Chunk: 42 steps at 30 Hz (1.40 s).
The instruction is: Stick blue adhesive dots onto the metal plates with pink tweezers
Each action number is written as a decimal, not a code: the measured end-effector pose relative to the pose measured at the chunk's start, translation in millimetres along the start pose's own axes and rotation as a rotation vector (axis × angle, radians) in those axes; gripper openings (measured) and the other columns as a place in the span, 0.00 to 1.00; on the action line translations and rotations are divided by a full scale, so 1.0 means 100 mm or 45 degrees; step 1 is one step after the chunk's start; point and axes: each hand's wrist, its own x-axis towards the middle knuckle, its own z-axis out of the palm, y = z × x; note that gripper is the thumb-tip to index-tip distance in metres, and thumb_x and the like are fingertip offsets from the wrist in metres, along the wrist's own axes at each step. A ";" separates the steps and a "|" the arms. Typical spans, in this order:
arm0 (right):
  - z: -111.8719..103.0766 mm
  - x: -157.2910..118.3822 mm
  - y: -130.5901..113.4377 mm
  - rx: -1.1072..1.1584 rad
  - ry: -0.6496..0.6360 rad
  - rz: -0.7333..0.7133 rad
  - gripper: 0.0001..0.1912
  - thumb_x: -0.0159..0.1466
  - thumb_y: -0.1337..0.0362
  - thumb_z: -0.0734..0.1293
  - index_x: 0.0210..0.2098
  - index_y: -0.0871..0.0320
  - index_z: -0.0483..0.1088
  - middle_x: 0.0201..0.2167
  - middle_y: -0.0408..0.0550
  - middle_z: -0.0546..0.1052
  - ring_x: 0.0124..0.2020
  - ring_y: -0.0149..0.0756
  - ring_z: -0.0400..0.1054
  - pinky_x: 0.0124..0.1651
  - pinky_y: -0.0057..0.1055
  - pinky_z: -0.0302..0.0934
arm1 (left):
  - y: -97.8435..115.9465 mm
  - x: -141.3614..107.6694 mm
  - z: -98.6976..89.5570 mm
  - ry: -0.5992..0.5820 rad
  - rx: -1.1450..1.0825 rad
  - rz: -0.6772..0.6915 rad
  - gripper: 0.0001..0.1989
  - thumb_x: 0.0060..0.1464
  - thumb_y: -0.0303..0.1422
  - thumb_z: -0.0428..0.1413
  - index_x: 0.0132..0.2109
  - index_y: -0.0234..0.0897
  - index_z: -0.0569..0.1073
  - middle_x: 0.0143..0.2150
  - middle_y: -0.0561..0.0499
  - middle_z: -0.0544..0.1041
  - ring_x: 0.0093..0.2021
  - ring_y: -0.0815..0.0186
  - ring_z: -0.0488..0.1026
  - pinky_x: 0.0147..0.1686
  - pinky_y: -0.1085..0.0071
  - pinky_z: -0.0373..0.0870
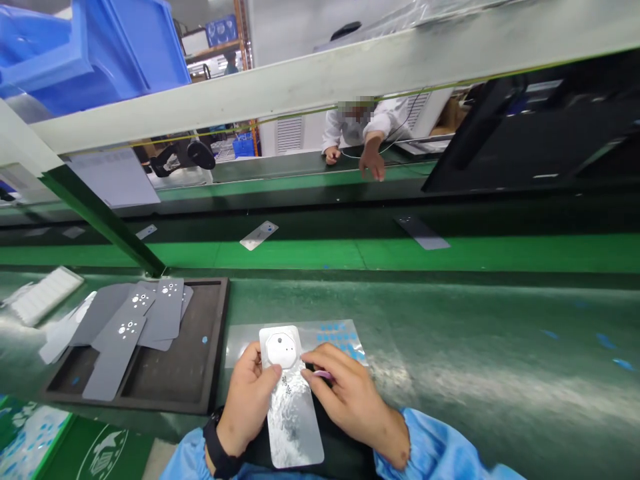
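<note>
My left hand [245,400] grips a silver, mirror-like rectangular panel [294,420] at its edge, with the thumb near a white rounded-square patch [279,347] that has round holes. My right hand [347,400] lies over the panel's right edge, pinching a small pink object [323,375] between its fingers. Its exact kind is hard to tell. Beyond both hands, a clear film with blue dots [340,340] lies flat on the green bench. The panel's lower part rests on a dark mat [345,453].
To the left, a dark tray [213,327] holds several grey perforated panels [163,310]. Further left lies a white strip piece [45,297]. Two panels ride the green conveyor [310,253]. A co-worker's hand [373,161] reaches across the far bench. Blue crates [95,47] and a black monitor [530,127] stand beyond.
</note>
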 end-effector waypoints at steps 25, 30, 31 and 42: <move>-0.01 0.25 0.25 -0.092 -0.228 0.253 0.22 0.61 0.71 0.59 0.55 0.59 0.68 0.50 0.57 0.75 0.50 0.44 0.70 0.53 0.41 0.64 | 0.06 0.49 0.27 0.032 0.357 0.173 0.09 0.45 0.32 0.55 0.36 0.38 0.72 0.32 0.52 0.77 0.30 0.64 0.73 0.32 0.71 0.67; -0.03 0.25 0.26 -0.095 -0.210 0.256 0.21 0.62 0.71 0.59 0.53 0.59 0.69 0.47 0.56 0.76 0.48 0.43 0.71 0.51 0.39 0.65 | 0.02 0.53 0.28 0.053 0.386 0.176 0.09 0.45 0.31 0.55 0.36 0.38 0.72 0.32 0.52 0.77 0.31 0.64 0.73 0.33 0.71 0.67; -0.03 0.25 0.26 -0.092 -0.200 0.255 0.21 0.62 0.71 0.59 0.54 0.59 0.69 0.47 0.57 0.76 0.47 0.43 0.71 0.51 0.38 0.65 | 0.01 0.54 0.28 0.046 0.381 0.184 0.09 0.44 0.31 0.55 0.36 0.38 0.72 0.32 0.52 0.77 0.31 0.63 0.73 0.33 0.71 0.68; -0.32 0.24 0.36 0.216 0.167 0.637 0.15 0.55 0.57 0.66 0.38 0.59 0.74 0.28 0.47 0.75 0.26 0.37 0.67 0.32 0.34 0.63 | 0.01 0.39 0.11 -0.039 0.218 0.127 0.18 0.44 0.30 0.56 0.46 0.38 0.70 0.41 0.49 0.77 0.39 0.62 0.74 0.40 0.69 0.69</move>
